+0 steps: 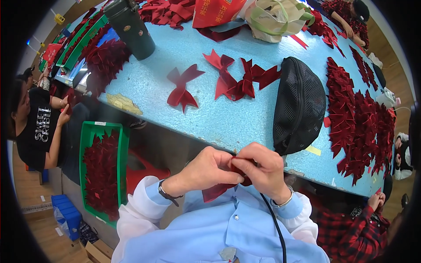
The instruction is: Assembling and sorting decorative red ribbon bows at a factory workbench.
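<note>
My left hand [206, 170] and my right hand [262, 165] meet just past the table's near edge, in front of my body. Both pinch a dark red velvet ribbon [215, 193] between thumbs and fingers, and one tail of it hangs below my left hand. My fingers hide much of the ribbon, so its folds cannot be made out. Farther in on the light blue table [175, 127] lie a red ribbon bow [182, 89] on its own and a small group of bows [246, 81] beside a black mesh pouch [300, 105].
Rows of stacked bows [357, 118] cover the table's right side. A dark green flask [131, 33], a red bag [217, 12] and a cream bag [274, 19] stand at the back. Down to my left is a green crate [122, 175] of red bows. Co-workers sit on both sides.
</note>
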The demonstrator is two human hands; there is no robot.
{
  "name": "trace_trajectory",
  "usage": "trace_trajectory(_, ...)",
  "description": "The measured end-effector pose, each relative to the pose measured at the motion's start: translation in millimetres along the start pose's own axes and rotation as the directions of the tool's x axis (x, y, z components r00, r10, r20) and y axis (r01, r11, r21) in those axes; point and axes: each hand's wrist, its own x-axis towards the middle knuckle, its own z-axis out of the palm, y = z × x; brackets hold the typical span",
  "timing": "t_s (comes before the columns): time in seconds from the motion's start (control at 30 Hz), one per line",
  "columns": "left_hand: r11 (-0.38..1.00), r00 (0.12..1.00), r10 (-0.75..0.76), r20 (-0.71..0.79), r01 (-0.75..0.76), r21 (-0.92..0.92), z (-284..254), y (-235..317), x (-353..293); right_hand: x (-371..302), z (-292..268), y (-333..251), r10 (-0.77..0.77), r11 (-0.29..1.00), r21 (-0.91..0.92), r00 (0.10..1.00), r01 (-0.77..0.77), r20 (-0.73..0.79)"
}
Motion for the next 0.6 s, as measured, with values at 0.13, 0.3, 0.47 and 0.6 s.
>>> trace_trajectory(0.13,0.992,0.994,-0.104,-0.016,0.102,-0.068,-1,0,3,-1,7,14,0.248,0.953,0.218,0.954,-0.209,-0.17)
trace_trajectory(0.3,0.976,0.99,-0.081,-0.112,0.056,-0.213,4,2,4,4,2,15,0.275,0.906,0.367,0.953,-0.212,-0.126)
trace_trajectory(0.47,0.995,0.996,-0.064,-0.054,0.059,-0.085,0,-2,10,3,-2,24,0.025,0.993,0.109,0.994,-0.037,0.106)
trace_trajectory(0.6,0.988,0.995,-0.059,-0.084,0.046,-0.148,0,1,9,9,7,20,0.044,0.991,0.131,0.995,-0.033,-0.086)
